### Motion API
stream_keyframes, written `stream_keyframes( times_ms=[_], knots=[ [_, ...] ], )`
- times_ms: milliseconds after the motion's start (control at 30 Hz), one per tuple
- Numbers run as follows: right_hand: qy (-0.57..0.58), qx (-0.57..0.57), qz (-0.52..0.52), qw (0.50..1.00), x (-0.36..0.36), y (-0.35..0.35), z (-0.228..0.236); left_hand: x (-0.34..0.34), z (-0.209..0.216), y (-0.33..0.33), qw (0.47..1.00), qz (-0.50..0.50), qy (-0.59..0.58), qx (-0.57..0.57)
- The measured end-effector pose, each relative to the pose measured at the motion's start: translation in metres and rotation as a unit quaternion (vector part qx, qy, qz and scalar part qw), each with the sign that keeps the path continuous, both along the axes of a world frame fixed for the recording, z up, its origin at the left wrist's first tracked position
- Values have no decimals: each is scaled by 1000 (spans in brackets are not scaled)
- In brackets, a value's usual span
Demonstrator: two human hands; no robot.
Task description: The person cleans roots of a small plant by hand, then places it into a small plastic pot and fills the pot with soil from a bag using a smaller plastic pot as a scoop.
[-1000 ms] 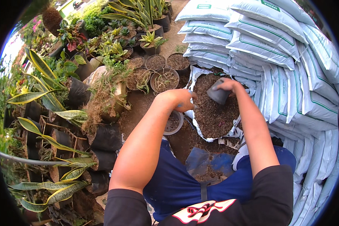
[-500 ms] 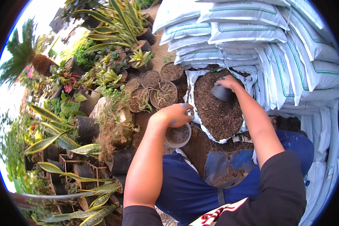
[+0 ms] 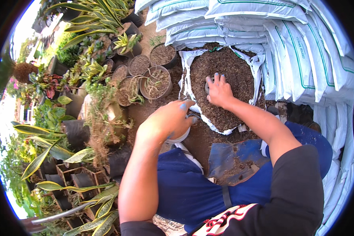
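Nearest, wearer's black short-sleeved tee w/ white-&-red print (image 3: 289, 192), then dark blue trousers (image 3: 185, 192), knees spread. Betw. them on ground: scuffed blue plastic sheet (image 3: 220, 157), bits of brown soil on top.

L hand (image 3: 171, 120), bluish smears on fingers, hung over round whitish plastic tub (image 3: 180, 138), covering most of it; fingers partly curled, whether they gripped the rim couldn't be made out.

Just beyond, to R: big white plastic sack (image 3: 187, 72), edges rolled down, full of loose dark brown potting mix (image 3: 240, 80). R hand (image 3: 221, 93) was in it, palm down, fingers & thumb closed over small dark grey plastic pot (image 3: 207, 87). Pot sat low in mix, L of sack's centre, mostly hidden by hand.

Further out, L of sack: cluster of round dark soil-filled pots (image 3: 163, 55), one w/ limp, dry-looking stems. Yellow-edged snake plants (image 3: 39, 161) down far L side, approx. in rows. Farthest, beyond sack & round to R: high stack of plump white bags w/ green lines (image 3: 240, 10).
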State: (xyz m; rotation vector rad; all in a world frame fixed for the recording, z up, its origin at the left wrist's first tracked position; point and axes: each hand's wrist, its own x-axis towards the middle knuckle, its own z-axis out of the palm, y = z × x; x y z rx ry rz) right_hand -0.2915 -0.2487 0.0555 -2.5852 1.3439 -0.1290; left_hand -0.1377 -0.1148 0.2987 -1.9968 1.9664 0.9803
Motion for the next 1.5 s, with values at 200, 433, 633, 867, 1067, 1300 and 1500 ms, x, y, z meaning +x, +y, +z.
stream_keyframes(
  times_ms=[200,433,633,867,1067,1300,1500],
  knots=[
    [52,115,-123,984,35,-42,16,-2,-19,-28,993,41,-112,24],
    [-74,342,-261,900,-15,-97,50,-51,10,-11,997,-14,-71,26],
    [-66,5,-4,998,-59,0,59,-24,26,35,997,-11,-77,7],
    [96,-214,241,942,-82,48,-30,-6,11,14,997,-32,-28,57],
    [92,-48,192,976,-62,5,-9,5,8,6,997,-30,-4,75],
    [109,108,59,986,9,-64,8,5,-16,-14,995,-37,-31,84],
    [68,341,-99,932,22,-103,14,-3,-22,-31,996,-19,-30,79]
  ],
)
